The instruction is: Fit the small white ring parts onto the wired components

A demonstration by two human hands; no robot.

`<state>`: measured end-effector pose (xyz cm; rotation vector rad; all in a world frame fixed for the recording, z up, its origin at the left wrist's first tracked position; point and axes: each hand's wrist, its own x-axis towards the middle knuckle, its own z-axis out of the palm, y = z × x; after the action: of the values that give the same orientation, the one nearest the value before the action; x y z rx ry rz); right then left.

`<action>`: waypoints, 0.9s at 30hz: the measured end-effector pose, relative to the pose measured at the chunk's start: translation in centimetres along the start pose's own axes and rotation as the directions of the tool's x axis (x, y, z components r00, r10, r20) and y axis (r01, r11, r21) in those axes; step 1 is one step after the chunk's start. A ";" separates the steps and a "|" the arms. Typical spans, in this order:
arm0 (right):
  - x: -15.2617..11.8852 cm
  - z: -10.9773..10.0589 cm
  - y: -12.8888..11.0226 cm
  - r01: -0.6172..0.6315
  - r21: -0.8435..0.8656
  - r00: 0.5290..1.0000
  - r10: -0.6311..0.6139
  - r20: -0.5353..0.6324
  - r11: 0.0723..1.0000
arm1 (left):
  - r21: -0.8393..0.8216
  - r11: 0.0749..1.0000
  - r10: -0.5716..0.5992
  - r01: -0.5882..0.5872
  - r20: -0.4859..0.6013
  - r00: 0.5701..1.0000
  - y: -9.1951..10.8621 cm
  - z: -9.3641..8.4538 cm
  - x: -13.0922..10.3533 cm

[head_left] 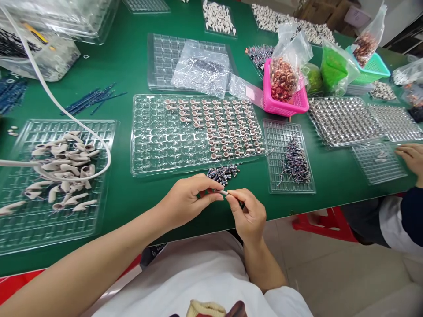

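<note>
My left hand and my right hand meet over the table's front edge. Between their fingertips is a small light-coloured piece, pinched from both sides; its details are too small to tell. Just beyond my fingers lies a pile of small dark wired parts. Behind that pile, a clear tray holds rows of beige cup-shaped pieces in its right part. A smaller clear tray to the right bears more dark wired parts.
At left, beige curved shells lie on a clear tray, with a white cable looping over them. A pink basket with bagged copper-coloured parts stands back right. Another person's hand rests at the far right beside a clear tray.
</note>
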<state>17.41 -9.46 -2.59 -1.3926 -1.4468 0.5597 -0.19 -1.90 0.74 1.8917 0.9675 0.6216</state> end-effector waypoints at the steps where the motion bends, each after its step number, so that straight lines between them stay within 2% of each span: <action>1: 0.0 0.0 0.1 0.017 0.006 1.000 -0.017 -0.006 1.000 | -0.017 1.000 0.004 -0.004 0.000 1.000 0.0 0.0 0.0; 6: -0.2 0.0 0.4 0.108 0.048 0.994 -0.106 -0.035 0.993 | -0.085 0.996 0.028 -0.028 -0.002 1.000 -0.1 0.3 0.0; 11: -0.2 0.0 0.5 0.114 0.042 0.993 -0.113 -0.036 0.993 | -0.077 0.996 0.048 -0.051 -0.038 0.998 -0.2 0.5 -0.1; 19: -0.3 -0.1 0.6 0.154 0.044 0.987 -0.152 -0.042 0.987 | -0.087 0.992 0.084 -0.086 -0.029 0.996 -0.8 0.5 -0.2; 24: -0.2 -0.1 0.5 0.143 0.062 0.989 -0.142 -0.029 0.988 | -0.097 0.990 0.100 -0.103 -0.030 0.995 -0.9 0.4 -0.1; 27: -0.2 -0.1 0.3 0.080 0.062 0.997 -0.078 -0.028 0.995 | -0.069 0.993 0.094 -0.096 -0.025 0.995 -0.6 0.3 -0.1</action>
<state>17.57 -9.67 -2.86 -1.2829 -1.4448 0.5305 -0.26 -1.93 0.06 1.8805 0.8616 0.7242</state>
